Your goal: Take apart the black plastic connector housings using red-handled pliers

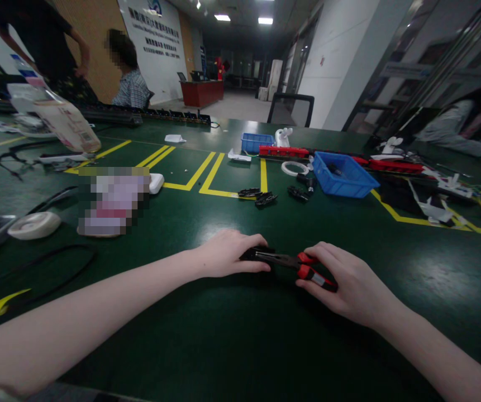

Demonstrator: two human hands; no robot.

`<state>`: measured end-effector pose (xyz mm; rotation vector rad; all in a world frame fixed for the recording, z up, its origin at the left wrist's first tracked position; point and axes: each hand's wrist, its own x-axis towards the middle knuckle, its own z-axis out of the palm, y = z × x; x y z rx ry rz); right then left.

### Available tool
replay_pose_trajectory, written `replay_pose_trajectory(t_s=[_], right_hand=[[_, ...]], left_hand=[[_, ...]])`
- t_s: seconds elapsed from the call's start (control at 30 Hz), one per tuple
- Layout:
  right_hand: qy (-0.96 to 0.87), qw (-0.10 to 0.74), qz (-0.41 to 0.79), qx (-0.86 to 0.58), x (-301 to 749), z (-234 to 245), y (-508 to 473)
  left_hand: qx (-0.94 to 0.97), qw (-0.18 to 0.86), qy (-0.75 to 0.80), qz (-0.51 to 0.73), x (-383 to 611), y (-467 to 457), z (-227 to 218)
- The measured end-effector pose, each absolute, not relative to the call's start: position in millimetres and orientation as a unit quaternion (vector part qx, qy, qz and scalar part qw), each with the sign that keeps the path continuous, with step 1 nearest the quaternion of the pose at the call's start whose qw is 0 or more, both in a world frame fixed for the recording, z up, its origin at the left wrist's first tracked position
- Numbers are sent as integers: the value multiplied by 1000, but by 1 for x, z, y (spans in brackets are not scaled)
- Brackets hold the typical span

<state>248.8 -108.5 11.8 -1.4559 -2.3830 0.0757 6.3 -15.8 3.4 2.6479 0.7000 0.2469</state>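
Above the near middle of the dark green table (223,346), my left hand (229,254) grips a small black part (252,254), mostly covered by thumb and fingers. My right hand (344,282) is wrapped round the red and black handles of long-nose pliers (280,258). The pliers point left and their jaw tips meet the black part at my left hand; whether they clamp it I cannot tell. Farther up the table lie several similar-looking small black parts (265,199).
A blue bin (343,176) with dark pieces stands back right, near a red strip (284,152) and a white ring (294,168). At left are a phone (114,204), a tape roll (34,225), a plastic bottle (66,123) and cables. People sit and stand beyond.
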Motion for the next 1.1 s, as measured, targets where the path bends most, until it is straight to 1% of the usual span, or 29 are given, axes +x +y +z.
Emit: replay_pose_trajectory(t_s=[0.13,0.27,0.47,0.57,0.73,0.87,0.97,1.1], right_hand=[[-846,166,6,-507,249,10,-108],[-853,158,-47,-496,248,9,-107],[-853,150,-87,-492,247,6,-108],[-847,154,-53,-506,246,6,-107],[-815,167,70,-551,242,11,-105],[-777,171,147,-587,242,15,-106],[-766,180,157,-596,243,15,-108],[-776,178,143,-589,243,14,-108]], left_hand=[[943,177,261,108,7,-15,0],[943,152,275,113,8,-15,-2],[940,154,280,116,8,-15,-1],[938,159,286,117,8,-15,-1],[921,203,305,130,8,-16,-1],[898,243,325,170,5,-15,0],[891,252,329,187,4,-14,1],[899,248,317,176,5,-15,2]])
